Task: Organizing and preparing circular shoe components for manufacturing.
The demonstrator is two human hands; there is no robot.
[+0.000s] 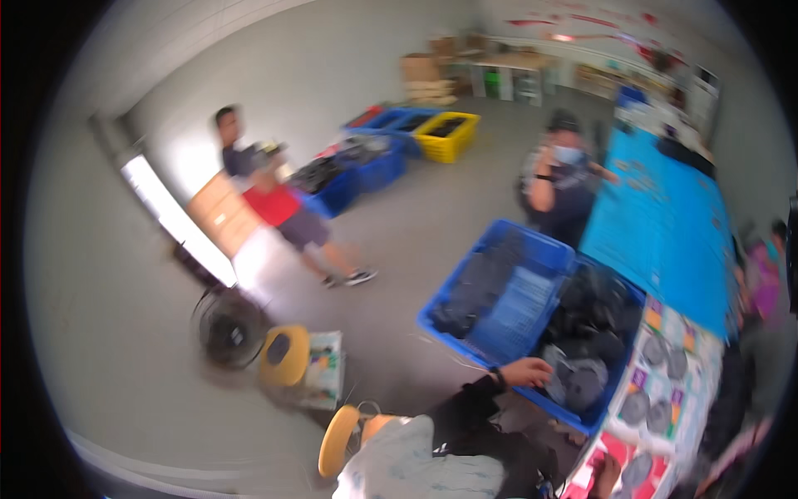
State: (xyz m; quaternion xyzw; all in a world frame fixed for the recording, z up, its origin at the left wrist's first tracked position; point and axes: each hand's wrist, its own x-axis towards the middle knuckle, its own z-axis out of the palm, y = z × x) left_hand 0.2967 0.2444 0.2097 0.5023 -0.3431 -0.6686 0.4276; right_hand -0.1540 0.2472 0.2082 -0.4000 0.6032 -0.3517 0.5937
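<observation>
Two blue plastic crates sit side by side in the middle of the scene: the left blue crate (465,274) holds dark flat stacks and a ribbed blue panel, and the right blue crate (586,420) is heaped with dark grey round pieces (586,378). A co-worker's hand (528,372), black-sleeved with a dark wristband, reaches in over the near rim, its fingers curled at one of those round pieces. The blur hides whether it actually grips. The wearer's own left and right hands do not show, so their state cannot be told. Just right of the crates runs a white sheet (665,407) dotted with small square labels in purple, orange and green, each beside a grey disc. Beyond it stretches a long bright blue table cover (665,224). High on the far wall hangs a red strip sign (582,18), too smeared to make out. Further back stand a yellow plastic crate (449,133), more blue bins (366,170) full of dark goods, and brown cardboard boxes (424,75). A standing person in a red top (274,204) and a seated person in dark clothes (561,183) occupy the smooth grey floor (416,224). At lower left are a black round floor fan (229,328) and two yellow round stools (284,353).
</observation>
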